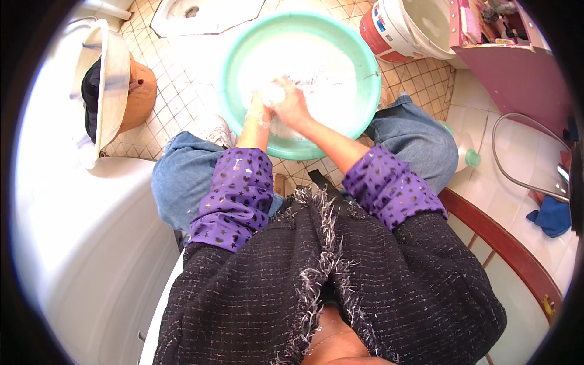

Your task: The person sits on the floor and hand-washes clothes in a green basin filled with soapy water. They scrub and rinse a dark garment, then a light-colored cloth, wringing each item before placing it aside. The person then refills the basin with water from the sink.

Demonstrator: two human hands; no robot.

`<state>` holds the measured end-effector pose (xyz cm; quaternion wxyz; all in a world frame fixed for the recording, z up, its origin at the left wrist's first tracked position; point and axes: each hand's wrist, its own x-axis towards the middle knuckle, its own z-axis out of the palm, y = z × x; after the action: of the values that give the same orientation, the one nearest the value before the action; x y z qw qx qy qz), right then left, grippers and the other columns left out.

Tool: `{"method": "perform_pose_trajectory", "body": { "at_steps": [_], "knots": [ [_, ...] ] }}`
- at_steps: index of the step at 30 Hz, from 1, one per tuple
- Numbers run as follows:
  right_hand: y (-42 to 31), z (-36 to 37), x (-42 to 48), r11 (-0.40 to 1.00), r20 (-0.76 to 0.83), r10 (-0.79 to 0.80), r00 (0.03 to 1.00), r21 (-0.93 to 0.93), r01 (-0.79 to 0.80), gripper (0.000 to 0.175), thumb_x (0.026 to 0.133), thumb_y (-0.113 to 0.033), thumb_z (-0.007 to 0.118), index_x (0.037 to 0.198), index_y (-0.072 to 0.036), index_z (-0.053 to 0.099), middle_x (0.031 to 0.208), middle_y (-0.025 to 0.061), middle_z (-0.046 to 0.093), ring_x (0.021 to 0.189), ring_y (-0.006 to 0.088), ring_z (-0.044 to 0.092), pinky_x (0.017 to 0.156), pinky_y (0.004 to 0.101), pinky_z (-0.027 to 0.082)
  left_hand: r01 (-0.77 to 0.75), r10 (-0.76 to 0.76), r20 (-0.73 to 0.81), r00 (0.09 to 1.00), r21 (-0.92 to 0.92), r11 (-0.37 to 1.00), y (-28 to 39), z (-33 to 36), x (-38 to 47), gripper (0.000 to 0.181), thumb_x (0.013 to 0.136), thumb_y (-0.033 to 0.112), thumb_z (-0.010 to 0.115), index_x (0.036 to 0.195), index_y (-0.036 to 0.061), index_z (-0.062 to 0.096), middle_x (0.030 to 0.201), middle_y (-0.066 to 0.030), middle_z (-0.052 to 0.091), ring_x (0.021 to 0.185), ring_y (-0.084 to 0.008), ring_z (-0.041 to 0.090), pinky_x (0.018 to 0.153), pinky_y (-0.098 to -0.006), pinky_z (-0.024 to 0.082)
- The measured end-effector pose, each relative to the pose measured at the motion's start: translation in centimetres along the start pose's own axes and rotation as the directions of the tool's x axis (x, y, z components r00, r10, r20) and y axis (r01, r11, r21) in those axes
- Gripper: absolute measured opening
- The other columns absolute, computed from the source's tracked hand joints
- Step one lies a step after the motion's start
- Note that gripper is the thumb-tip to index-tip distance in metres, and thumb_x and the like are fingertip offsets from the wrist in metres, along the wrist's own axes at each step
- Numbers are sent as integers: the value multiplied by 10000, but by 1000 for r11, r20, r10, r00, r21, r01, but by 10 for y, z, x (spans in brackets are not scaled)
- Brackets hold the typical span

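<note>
A round green plastic basin (299, 152) stands on the tiled floor between my knees, with very bright, whitish contents that look like suds or water. Over its near left part my two hands meet. My left hand (259, 106) is partly lost in the glare beside a white, overexposed mass (273, 94). From the right, my right hand (291, 104) curves round that same mass, fingers bent. Whether the mass is foam or a wet white cloth cannot be told. Purple patterned sleeves are pushed up both forearms.
An orange bucket (142, 91) with a pale basin and dark cloth stands left, near a white bathtub (114, 196). A white-and-red bucket (388, 34) holding liquid is at upper right, beside a pink cabinet (511, 77). A floor drain pan (205, 23) lies beyond. A green-capped bottle (465, 153) stands right.
</note>
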<state>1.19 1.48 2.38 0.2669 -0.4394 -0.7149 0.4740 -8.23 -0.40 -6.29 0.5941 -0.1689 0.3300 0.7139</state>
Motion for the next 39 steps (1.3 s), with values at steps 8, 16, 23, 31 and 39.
{"method": "perform_pose_trajectory", "body": {
  "at_steps": [8, 16, 23, 31, 39],
  "knots": [
    [0, -47, 48, 840, -20, 129, 991, -530, -120, 349, 682, -370, 639, 937, -140, 576, 792, 160, 613, 768, 331, 600, 666, 428, 466, 329, -281, 626, 728, 40, 943, -20, -20, 17, 223, 878, 139, 434, 1043, 13, 516, 994, -122, 562, 877, -207, 565, 702, -312, 486],
    [71, -56, 57, 881, -140, 247, 959, -379, -283, 317, 700, -171, 615, 1009, -108, 585, 907, 120, 603, 794, 308, 577, 740, 394, 460, 39, 85, -243, 966, 463, 885, -6, 18, 10, 234, 868, 285, 477, 966, 78, 522, 938, -106, 562, 823, -235, 572, 654, -436, 484],
    [-18, 1, -1, 973, 123, -133, 983, -173, 153, 353, 688, -255, 613, 986, -66, 597, 886, 187, 608, 808, 318, 598, 709, 382, 475, -43, 11, 266, 964, 113, 993, 8, -17, 2, 260, 873, 279, 448, 986, 65, 540, 922, -90, 588, 863, -230, 568, 763, -396, 473],
    [11, -48, 63, 783, -24, 119, 993, -612, -109, 287, 688, -276, 626, 925, -114, 618, 840, 158, 621, 801, 321, 596, 726, 420, 461, 278, -284, 26, 958, 146, 949, -22, 43, -25, 182, 854, 117, 466, 998, 41, 547, 920, -100, 604, 809, -229, 598, 741, -331, 501],
    [67, -49, 46, 853, -67, 297, 953, -429, -296, 224, 679, -170, 619, 892, -104, 593, 920, 141, 593, 817, 318, 572, 728, 397, 451, 199, -81, -312, 947, 368, 908, 8, 58, -34, 366, 848, 357, 470, 952, 14, 547, 902, -127, 598, 804, -265, 593, 705, -400, 482]
  ]
}}
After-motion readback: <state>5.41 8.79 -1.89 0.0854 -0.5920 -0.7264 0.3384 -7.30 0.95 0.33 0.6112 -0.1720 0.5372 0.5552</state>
